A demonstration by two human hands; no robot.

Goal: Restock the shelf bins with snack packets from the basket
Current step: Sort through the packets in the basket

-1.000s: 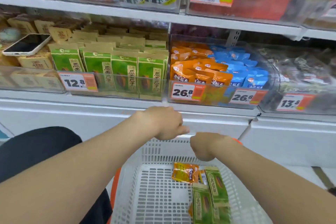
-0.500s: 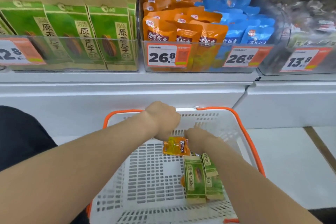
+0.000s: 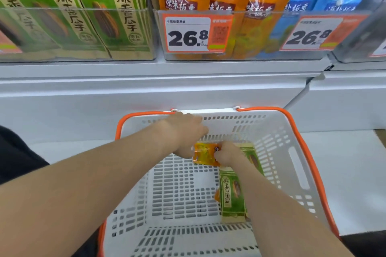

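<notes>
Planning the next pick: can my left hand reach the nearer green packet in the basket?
Probably yes: the nearer green packet lies uncovered on the basket floor, and the left hand is inside the basket, at the orange packet beyond it.

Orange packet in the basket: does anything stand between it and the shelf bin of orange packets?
Nothing visible does. The right hand holds the orange packet in the basket, and the way up to the bin looks free; only its clear front wall must be cleared.

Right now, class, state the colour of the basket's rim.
Orange basket rim, clearest in head view.
</notes>
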